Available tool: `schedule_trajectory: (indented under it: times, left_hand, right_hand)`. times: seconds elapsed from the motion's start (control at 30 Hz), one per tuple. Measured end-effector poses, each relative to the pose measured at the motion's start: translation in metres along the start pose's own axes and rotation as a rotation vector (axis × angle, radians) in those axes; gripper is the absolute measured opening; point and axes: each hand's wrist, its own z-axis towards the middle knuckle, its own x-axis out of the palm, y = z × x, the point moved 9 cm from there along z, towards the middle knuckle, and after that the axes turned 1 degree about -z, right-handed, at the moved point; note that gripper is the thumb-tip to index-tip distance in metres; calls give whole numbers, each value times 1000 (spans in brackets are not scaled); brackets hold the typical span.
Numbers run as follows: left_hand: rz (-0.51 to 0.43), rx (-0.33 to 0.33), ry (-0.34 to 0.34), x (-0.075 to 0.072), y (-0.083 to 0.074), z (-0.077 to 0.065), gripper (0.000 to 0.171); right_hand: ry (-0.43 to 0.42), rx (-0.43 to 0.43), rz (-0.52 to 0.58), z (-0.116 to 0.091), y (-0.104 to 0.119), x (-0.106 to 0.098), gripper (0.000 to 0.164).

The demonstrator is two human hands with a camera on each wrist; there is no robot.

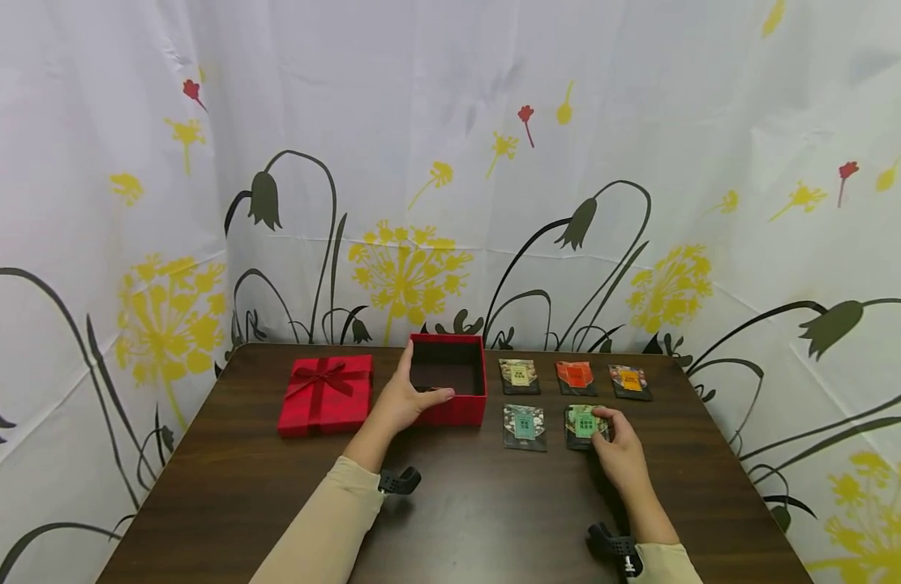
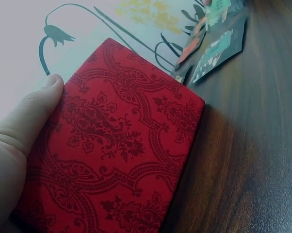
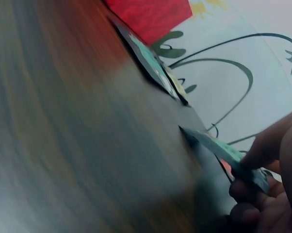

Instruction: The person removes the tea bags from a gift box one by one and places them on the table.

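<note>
My left hand (image 1: 402, 399) grips the left side of an open red gift box (image 1: 450, 411), its thumb over the near rim. The box's dark inside shows bare. In the left wrist view the thumb lies along the top edge of the patterned red wall (image 2: 117, 136). My right hand (image 1: 622, 451) pinches a green-labelled packet (image 1: 581, 423) by its right edge. From the right wrist, that packet (image 3: 211, 141) appears tilted, raised at the pinched end, between thumb and fingers. A teal-labelled packet (image 1: 525, 427) lies just left of it.
Left of the box sits its red lid (image 1: 326, 396) with a ribbon bow. Along the back right lie a yellow-labelled packet (image 1: 519, 376), a red-orange packet (image 1: 576, 378) and an orange-labelled packet (image 1: 630, 382). A flower-print curtain (image 1: 450, 162) hangs behind the dark wooden table (image 1: 465, 503).
</note>
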Motion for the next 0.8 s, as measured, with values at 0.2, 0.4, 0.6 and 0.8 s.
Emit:
schedule_trajectory:
  times: [0.2, 0.4, 0.6, 0.8]
  left_hand:
    - [13, 4, 2, -1, 0, 0, 138]
    - [24, 2, -1, -1, 1, 2, 134]
    - [31, -4, -2, -2, 0, 2, 136]
    - [20, -12, 6, 0, 2, 1, 137]
  right_hand:
    - [-6, -112, -125, 4, -3, -7, 40]
    - [-34, -193, -184, 6, -2, -8, 38]
    - [1, -166, -186, 8, -3, -5, 36]
    - [18, -159, -197, 6, -5, -3, 32]
